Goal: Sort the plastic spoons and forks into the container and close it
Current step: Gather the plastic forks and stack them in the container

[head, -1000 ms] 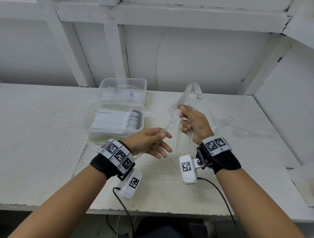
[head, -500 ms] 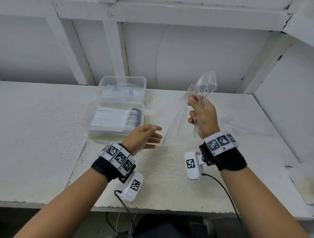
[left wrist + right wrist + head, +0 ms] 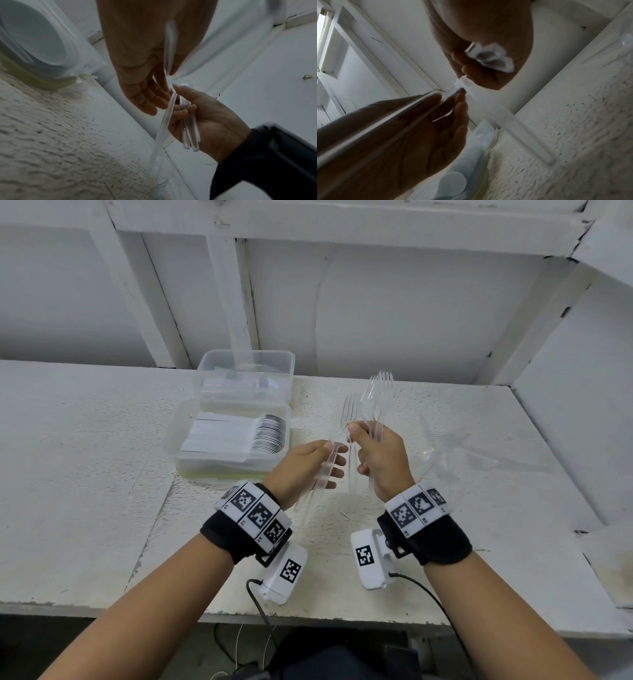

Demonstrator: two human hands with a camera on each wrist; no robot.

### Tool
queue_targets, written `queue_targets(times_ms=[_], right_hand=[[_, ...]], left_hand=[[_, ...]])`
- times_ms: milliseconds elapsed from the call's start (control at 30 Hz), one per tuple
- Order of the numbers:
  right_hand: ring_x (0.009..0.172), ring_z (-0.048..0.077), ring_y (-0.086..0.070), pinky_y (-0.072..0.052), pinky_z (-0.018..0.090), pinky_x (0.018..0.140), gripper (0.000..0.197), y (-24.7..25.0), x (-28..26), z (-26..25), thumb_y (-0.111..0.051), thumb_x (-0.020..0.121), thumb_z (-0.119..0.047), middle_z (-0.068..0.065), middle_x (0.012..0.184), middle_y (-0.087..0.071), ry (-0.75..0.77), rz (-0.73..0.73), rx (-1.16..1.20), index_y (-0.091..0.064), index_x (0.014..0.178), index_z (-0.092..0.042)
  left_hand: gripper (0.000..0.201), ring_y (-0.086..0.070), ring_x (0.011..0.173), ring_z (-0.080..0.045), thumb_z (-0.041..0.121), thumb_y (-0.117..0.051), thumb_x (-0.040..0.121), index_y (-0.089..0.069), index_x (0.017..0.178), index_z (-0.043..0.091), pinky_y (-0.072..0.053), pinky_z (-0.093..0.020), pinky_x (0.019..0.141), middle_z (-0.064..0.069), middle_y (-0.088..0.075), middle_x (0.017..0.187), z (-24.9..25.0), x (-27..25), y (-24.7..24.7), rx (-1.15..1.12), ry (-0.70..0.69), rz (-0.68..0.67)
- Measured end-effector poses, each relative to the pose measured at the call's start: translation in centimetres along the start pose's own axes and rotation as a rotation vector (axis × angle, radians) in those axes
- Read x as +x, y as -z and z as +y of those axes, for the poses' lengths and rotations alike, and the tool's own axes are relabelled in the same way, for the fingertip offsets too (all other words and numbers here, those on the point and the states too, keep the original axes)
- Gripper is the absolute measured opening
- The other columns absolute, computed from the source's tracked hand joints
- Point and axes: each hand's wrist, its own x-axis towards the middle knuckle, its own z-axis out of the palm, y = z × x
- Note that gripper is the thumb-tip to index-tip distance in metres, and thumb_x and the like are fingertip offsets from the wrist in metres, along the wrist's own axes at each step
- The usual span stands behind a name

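Head view: white worktable at bottom, with clear container on it left of centre, already holding a row of white spoons, and a second clear tub just behind it. Right of the hands, an empty clear wrapper on the table. Above the table, right hand fisted around a bundle of clear plastic forks, tines up. Left hand beside it, palm turned inward, fingers nearly straight, thumb and fingertips pinching a single fork from the bundle. Possible trouble: smooth clear handles sliding in the loosened fist, so several forks dropping together; also tines interlocked, dragging a neighbour out.
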Motion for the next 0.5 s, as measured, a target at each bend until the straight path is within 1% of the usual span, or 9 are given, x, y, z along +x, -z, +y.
queue_targets(times_ms=[67,133,233,267,300,367,400,500], right_hand=[[0.038,-0.001,-0.040,-0.034,0.018,0.041,0.014,-0.01,-0.06,0.12,-0.059,0.090,-0.018,-0.006,0.070,-0.055,0.023,0.010,-0.038,-0.057,0.076,-0.019],[0.042,-0.001,-0.042,-0.035,0.018,0.041,0.013,0.02,-0.08,0.13,-0.059,0.090,-0.018,-0.006,0.072,-0.055,0.052,0.011,-0.073,-0.057,0.077,-0.019],[0.053,0.002,-0.046,-0.037,0.019,0.044,0.014,0.14,-0.02,0.17,-0.059,0.090,-0.019,-0.007,0.073,-0.056,0.079,0.027,-0.101,-0.057,0.077,-0.021],[0.057,0.003,-0.048,-0.038,0.019,0.044,0.014,0.19,0.00,0.21,-0.059,0.090,-0.019,-0.008,0.073,-0.056,0.078,0.037,-0.107,-0.057,0.076,-0.022],[0.058,0.002,-0.049,-0.038,0.019,0.044,0.015,0.24,0.00,0.26,-0.060,0.090,-0.019,-0.009,0.073,-0.056,0.073,0.043,-0.107,-0.057,0.076,-0.023],[0.048,-0.001,-0.047,-0.037,0.017,0.042,0.014,0.35,-0.03,0.38,-0.059,0.090,-0.019,-0.008,0.073,-0.057,0.062,0.042,-0.096,-0.057,0.076,-0.022],[0.043,-0.002,-0.045,-0.036,0.017,0.041,0.014,0.42,-0.03,0.40,-0.059,0.090,-0.018,-0.007,0.073,-0.057,0.057,0.036,-0.090,-0.057,0.077,-0.022],[0.037,-0.001,-0.040,-0.034,0.016,0.040,0.014,0.72,0.10,0.20,-0.058,0.090,-0.018,-0.006,0.072,-0.056,0.037,0.010,-0.071,-0.058,0.077,-0.019]], left_hand=[[0.032,-0.057,0.076,-0.018,0.025,-0.032,0.102,-0.056,0.111,0.006,-0.048,-0.032,0.072,-0.006,-0.057,0.087,0.06,0.01,-0.01,-0.064,0.019,-0.021],[0.031,-0.056,0.070,-0.019,0.025,-0.032,0.102,-0.053,0.111,0.004,-0.049,-0.031,0.067,-0.008,-0.055,0.082,0.27,-0.07,0.01,-0.125,0.057,-0.057],[0.027,-0.060,0.062,-0.018,0.026,-0.035,0.101,-0.054,0.105,0.006,-0.055,-0.030,0.061,-0.008,-0.058,0.075,0.42,-0.21,0.04,-0.064,0.114,-0.121],[0.026,-0.060,0.060,-0.017,0.025,-0.036,0.101,-0.055,0.102,0.007,-0.055,-0.030,0.059,-0.007,-0.058,0.071,0.42,-0.28,0.01,-0.049,0.127,-0.146],[0.026,-0.059,0.057,-0.016,0.024,-0.036,0.101,-0.055,0.100,0.007,-0.054,-0.029,0.056,-0.005,-0.057,0.067,0.37,-0.32,-0.01,-0.047,0.133,-0.168],[0.025,-0.055,0.052,-0.013,0.022,-0.035,0.101,-0.055,0.098,0.007,-0.051,-0.027,0.052,-0.002,-0.055,0.060,0.30,-0.30,-0.01,-0.044,0.132,-0.185],[0.025,-0.054,0.051,-0.012,0.022,-0.035,0.101,-0.055,0.098,0.008,-0.049,-0.026,0.051,-0.001,-0.054,0.059,0.31,-0.27,0.05,-0.036,0.132,-0.185],[0.026,-0.056,0.056,-0.013,0.023,-0.034,0.101,-0.055,0.104,0.008,-0.051,-0.026,0.055,-0.004,-0.055,0.068,0.45,-0.24,0.41,-0.031,0.156,-0.216]])
